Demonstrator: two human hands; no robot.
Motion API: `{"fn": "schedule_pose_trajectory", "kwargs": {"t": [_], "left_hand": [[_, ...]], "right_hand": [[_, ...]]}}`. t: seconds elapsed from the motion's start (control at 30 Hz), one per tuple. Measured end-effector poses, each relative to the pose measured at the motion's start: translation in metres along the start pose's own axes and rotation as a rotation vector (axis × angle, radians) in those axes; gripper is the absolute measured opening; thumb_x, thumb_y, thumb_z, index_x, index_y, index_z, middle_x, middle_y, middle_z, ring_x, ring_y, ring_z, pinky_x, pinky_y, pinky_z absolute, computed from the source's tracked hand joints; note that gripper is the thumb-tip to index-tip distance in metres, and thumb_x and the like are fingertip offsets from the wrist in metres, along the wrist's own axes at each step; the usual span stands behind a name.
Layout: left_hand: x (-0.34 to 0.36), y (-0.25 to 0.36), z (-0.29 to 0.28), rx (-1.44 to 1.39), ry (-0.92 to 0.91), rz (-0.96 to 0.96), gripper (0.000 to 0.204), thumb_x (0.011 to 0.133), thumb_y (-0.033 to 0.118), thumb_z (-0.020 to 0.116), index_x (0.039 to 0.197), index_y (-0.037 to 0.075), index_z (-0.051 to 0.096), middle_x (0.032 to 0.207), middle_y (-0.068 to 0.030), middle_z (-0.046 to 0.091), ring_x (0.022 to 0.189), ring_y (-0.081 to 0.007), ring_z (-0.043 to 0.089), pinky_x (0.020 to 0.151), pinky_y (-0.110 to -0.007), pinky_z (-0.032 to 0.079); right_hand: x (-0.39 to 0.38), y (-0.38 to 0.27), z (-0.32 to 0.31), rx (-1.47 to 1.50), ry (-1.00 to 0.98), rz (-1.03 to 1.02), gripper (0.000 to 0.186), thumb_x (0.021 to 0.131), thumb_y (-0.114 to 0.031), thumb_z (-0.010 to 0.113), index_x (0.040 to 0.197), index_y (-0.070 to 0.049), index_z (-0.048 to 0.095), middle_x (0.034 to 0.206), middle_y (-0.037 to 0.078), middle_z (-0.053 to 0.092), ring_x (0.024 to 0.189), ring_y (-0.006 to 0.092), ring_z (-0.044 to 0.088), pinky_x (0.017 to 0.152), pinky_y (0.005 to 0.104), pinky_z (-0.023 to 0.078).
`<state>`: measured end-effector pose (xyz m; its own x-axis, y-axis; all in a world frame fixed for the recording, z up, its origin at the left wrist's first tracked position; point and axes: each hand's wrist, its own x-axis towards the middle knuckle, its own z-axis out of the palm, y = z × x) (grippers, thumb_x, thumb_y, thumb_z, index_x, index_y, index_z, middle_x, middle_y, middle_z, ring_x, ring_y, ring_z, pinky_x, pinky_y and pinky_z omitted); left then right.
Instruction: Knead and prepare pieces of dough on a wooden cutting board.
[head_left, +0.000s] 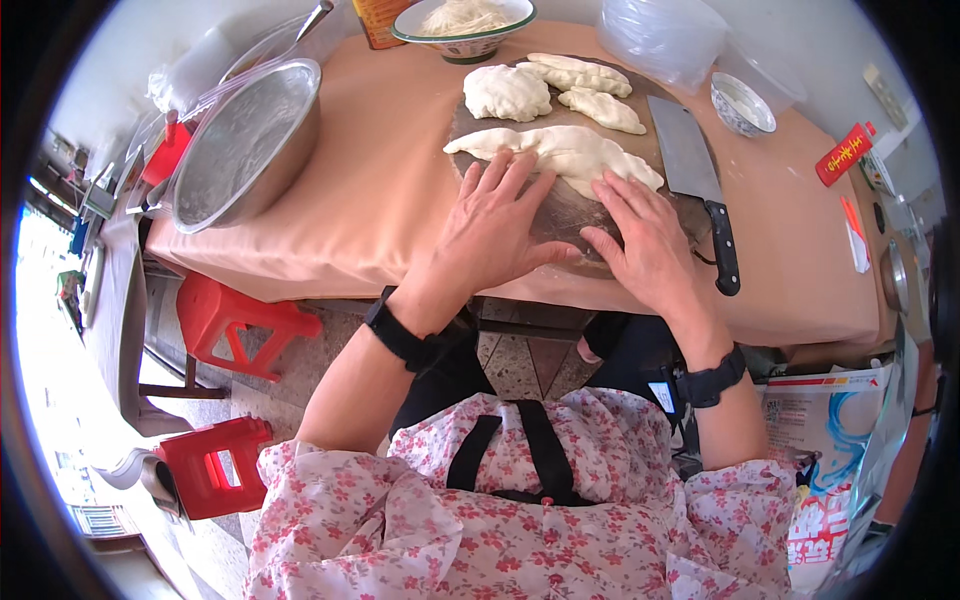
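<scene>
A long, uneven roll of pale dough (pixel 570 148) lies across a round dark board (pixel 640 100) on the table. My left hand (pixel 495 225) rests its spread fingertips on the near edge of the roll, left of its middle. Against the right part of the same roll, my right hand (pixel 640 232) lays its stretched fingers. Neither hand grips anything. Behind the roll sit a rounded lump of dough (pixel 507 93) and two smaller elongated dough pieces, one (pixel 580 74) behind the other (pixel 603 110). A cleaver (pixel 690 150) with a black handle lies along the board's right side.
A large metal basin (pixel 250 140) stands at the table's left. At the back is a bowl of shredded pale food (pixel 465 40). A small patterned bowl (pixel 742 105) and a red packet (pixel 845 153) are to the right. Red stools (pixel 240 320) stand on the floor at left.
</scene>
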<state>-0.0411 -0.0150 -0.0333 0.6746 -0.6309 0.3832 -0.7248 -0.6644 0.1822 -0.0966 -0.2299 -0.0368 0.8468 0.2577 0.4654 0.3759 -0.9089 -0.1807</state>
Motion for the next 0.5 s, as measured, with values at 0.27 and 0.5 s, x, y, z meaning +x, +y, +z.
{"fn": "schedule_pose_trajectory", "kwargs": {"t": [0.27,0.5], "left_hand": [[0.016,-0.004,-0.002,0.060,0.011,-0.003,0.079,0.085,0.062,0.059,0.139,0.005,0.048,0.142,-0.0174,0.047,0.135,-0.0355,0.040,0.113,-0.060,0.023],[0.042,-0.012,-0.004,0.074,0.008,-0.048,0.057,0.091,0.050,0.059,0.129,0.008,0.057,0.127,-0.0115,0.058,0.125,-0.0306,0.050,0.109,-0.060,0.028]], "right_hand": [[0.000,0.000,-0.002,-0.036,-0.004,0.016,0.051,0.092,-0.037,0.061,0.129,-0.003,0.057,0.136,0.019,0.054,0.126,0.0398,0.049,0.106,0.0473,0.037],[0.023,0.018,0.003,0.052,-0.067,0.064,0.050,0.095,-0.041,0.057,0.128,-0.004,0.058,0.135,0.019,0.055,0.127,0.0406,0.049,0.106,0.0472,0.038]]}}
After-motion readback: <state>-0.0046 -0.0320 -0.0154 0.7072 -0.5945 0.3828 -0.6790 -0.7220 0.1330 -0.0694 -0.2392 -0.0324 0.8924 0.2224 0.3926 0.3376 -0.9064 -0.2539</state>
